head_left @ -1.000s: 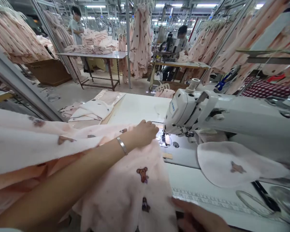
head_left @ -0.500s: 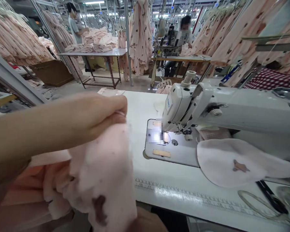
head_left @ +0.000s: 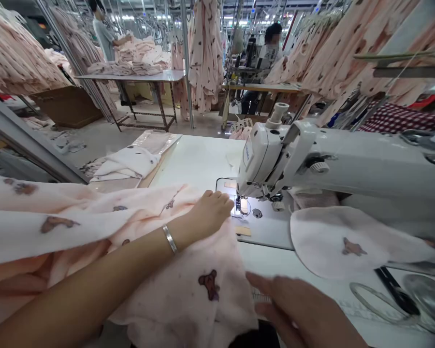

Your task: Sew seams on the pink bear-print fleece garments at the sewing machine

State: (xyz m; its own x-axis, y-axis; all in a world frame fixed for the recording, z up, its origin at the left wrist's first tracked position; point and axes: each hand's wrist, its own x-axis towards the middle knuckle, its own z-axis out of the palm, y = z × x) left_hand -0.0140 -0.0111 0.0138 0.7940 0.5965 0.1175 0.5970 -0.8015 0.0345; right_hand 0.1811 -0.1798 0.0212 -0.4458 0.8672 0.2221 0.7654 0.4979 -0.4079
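Bright ceiling lts [head_left: 130, 18], glare on needle plate [head_left: 243, 205], R hand [head_left: 297, 311] blurred, frame edges warped

The pale pink bear-print fabric [head_left: 181, 285] is being spread out low and flat instead of being bunched up high, and the bare left hand [head_left: 212, 212] is being lowered onto it, just beside the steel needle plate [head_left: 256, 227]. The bare right hand [head_left: 297, 309] is being brought further into view at lower right, fingers spread, while the folded white cloth [head_left: 125, 163] is being uncovered.
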